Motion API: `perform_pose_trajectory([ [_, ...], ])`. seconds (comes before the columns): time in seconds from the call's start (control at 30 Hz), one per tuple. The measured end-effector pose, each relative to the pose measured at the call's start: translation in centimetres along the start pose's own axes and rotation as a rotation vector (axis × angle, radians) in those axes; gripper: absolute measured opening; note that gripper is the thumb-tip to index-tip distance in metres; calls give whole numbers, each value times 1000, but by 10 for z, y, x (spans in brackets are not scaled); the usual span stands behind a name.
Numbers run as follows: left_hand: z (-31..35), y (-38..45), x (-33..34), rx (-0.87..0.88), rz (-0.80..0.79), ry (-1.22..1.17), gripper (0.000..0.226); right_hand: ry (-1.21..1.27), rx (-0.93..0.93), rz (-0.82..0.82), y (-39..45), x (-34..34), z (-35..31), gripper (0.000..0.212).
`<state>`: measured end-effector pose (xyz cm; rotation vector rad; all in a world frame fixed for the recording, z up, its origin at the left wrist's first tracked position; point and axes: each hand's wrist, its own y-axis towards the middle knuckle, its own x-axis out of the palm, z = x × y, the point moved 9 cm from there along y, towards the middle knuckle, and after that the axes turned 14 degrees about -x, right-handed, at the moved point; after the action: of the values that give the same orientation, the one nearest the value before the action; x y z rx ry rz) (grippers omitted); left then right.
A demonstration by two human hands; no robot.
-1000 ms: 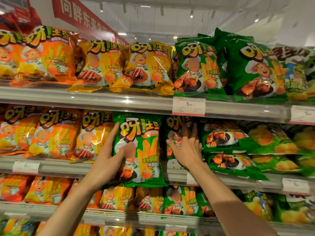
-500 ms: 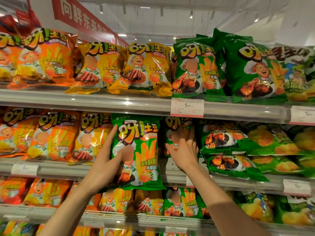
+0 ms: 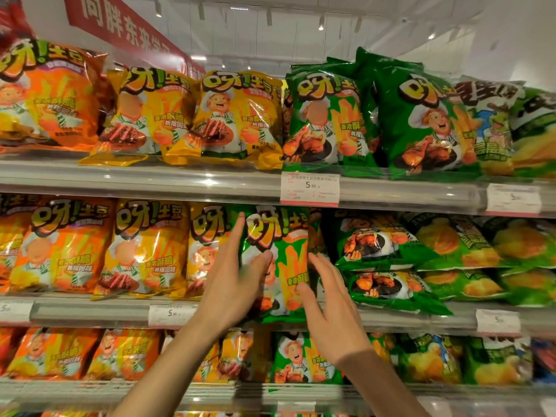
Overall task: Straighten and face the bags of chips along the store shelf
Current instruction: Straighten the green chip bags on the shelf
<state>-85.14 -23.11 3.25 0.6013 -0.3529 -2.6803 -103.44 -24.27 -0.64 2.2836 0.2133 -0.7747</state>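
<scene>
A green chip bag stands upright on the middle shelf, its front facing out. My left hand grips its left edge, fingers along the side and thumb across the front. My right hand is at the bag's right edge with fingers spread, touching or nearly touching it. Yellow bags and orange bags stand upright to the left. To the right, green bags lie flat in a stack.
The top shelf carries orange, yellow and green bags, with a price tag on its rail. A lower shelf holds more bags. Further green bags lie stacked at the right. A red banner hangs above.
The green bag has been pushed right and back into the row. My left hand moved right with it. My right hand left the bag behind and came to the green bag's right edge.
</scene>
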Motion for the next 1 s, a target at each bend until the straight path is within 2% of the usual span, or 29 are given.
perform_pose_trajectory([
  [0.1,10,19,25,11,39,97,77,-125,-5,-58,-7,4,4,59],
  [0.2,7,37,46,-16,32,94,73,-231,24,-124,-10,10,13,62],
  [0.37,-8,44,71,-25,-112,160,73,-283,68,-189,-12,17,28,66],
  [0.5,-13,48,73,-35,-162,162,75,-299,67,-198,-16,17,35,67],
  [0.77,-4,48,72,-40,-223,131,74,-182,84,-198,-15,12,33,69],
  [0.9,-7,29,57,-10,-214,97,77,-45,126,-184,-20,3,32,59],
  [1.0,-15,10,42,-15,-213,33,72,-6,79,-162,-25,-1,26,49],
])
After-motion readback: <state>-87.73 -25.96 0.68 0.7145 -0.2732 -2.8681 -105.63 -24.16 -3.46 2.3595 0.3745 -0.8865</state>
